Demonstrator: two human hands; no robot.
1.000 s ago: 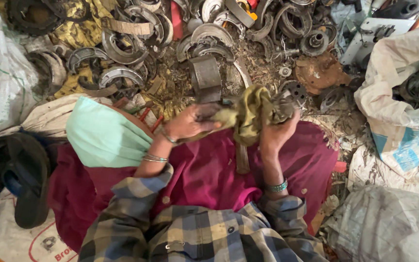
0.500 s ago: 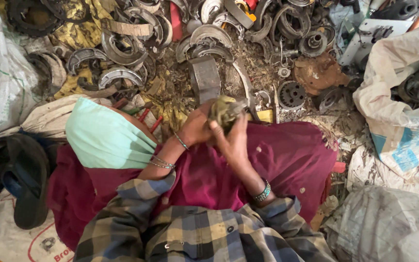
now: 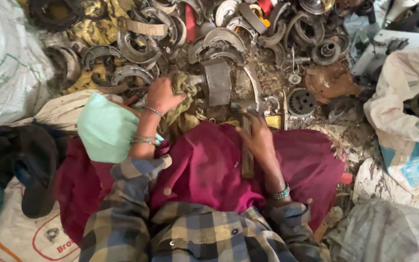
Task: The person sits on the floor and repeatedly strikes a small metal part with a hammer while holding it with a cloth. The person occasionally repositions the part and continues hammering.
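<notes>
Partly hidden: left hand (image 3: 162, 94) grip clamped on rag (image 3: 183, 104); right hand (image 3: 258, 138) grip around hammer handle (image 3: 247, 155).

Seen from above, the person's left hand (image 3: 162, 94) is closed around a grimy yellow-green rag (image 3: 183, 99), pressing it at the 9 o'clock side of a grey metal block (image 3: 217, 81). The right hand (image 3: 256, 138) lies at 5 o'clock from that block, gripping the wooden handle of a hammer (image 3: 246, 145) resting across the magenta cloth (image 3: 209, 170) on the lap. Curved metal brake shoes (image 3: 132, 48) crowd the ground toward 12 o'clock. A mint-green cloth (image 3: 105, 128) sits at 9 o'clock.
</notes>
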